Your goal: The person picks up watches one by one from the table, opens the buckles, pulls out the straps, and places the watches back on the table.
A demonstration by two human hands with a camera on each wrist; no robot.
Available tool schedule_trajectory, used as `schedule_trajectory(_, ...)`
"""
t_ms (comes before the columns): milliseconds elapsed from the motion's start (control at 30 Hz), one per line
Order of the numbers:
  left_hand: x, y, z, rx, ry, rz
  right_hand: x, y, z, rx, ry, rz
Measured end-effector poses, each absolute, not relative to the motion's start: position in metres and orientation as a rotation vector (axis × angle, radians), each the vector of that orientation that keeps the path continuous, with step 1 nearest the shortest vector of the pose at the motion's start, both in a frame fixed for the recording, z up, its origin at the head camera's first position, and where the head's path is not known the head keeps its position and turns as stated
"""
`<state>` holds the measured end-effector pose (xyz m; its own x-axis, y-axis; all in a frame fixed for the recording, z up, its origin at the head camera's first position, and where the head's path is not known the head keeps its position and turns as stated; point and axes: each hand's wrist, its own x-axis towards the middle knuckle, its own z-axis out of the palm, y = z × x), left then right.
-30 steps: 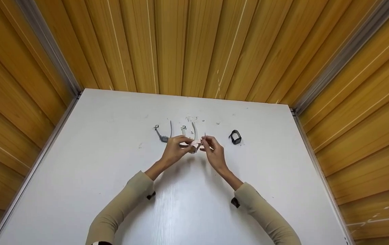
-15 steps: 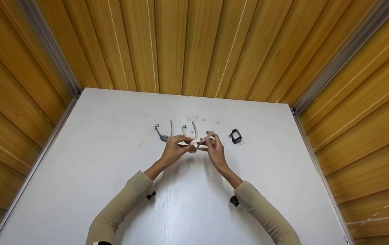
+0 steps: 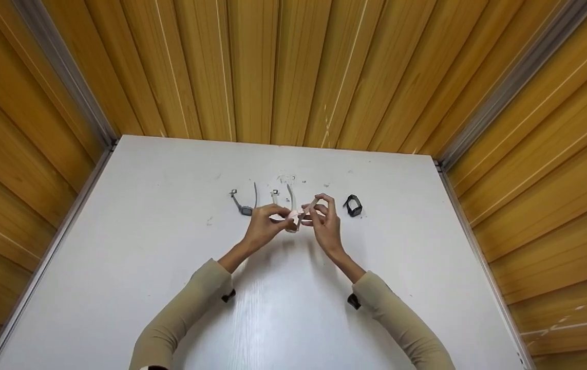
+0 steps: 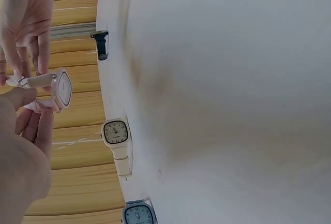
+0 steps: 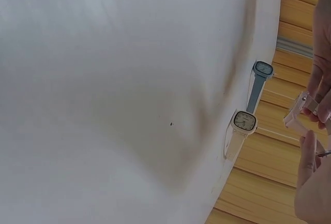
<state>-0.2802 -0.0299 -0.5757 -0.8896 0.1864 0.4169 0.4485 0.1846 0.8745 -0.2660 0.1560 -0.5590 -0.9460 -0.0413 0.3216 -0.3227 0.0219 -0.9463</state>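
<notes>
A pale pink wristwatch (image 4: 63, 89) is held up off the white table between both hands. My left hand (image 3: 265, 225) pinches it near the case and strap. The fingers of my right hand (image 3: 327, 228) grip the strap, whose free end (image 3: 314, 202) points up and right in the head view. In the right wrist view the pink watch (image 5: 295, 114) is seen from its side, close to both hands. Fingers partly cover the strap, and I cannot tell whether its ends are joined. Behind the hands lies a cream watch (image 4: 116, 132), partly hidden in the head view.
To the left lies a grey-blue watch (image 3: 245, 210), its strap spread. A black watch (image 3: 353, 205) with a looped strap stands to the right. Small marks (image 3: 287, 178) dot the white table (image 3: 170, 169) behind them. Wood-patterned walls (image 3: 272, 72) surround the table.
My right hand's fingers have shifted along the strap, and the index finger now reaches higher. The strap's free end has swung up to the right. The left hand holds almost still.
</notes>
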Motion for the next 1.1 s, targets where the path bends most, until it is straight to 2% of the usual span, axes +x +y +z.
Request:
schedule_trajectory(200, -0.280, -0.028, -0.573, -0.533, -2.227, -1.763, -0.255, 0.152, -0.545, 0.442, -2.146, 1.967)
schedule_trajectory(467, -0.283, -0.032, -0.575, -0.442, -2.214, -1.858, -0.255, 0.149, -0.550, 0.598, -2.186, 1.900)
schedule_trajectory(933, -0.284, -0.034, -0.578, -0.577, -2.261, -1.890, -0.258, 0.145, -0.556, 0.600, -2.210, 1.706)
schedule_trajectory(1100, -0.285, -0.034, -0.578, -0.594, -2.264, -1.877, -0.251, 0.144, -0.544, 0.645, -2.203, 1.671)
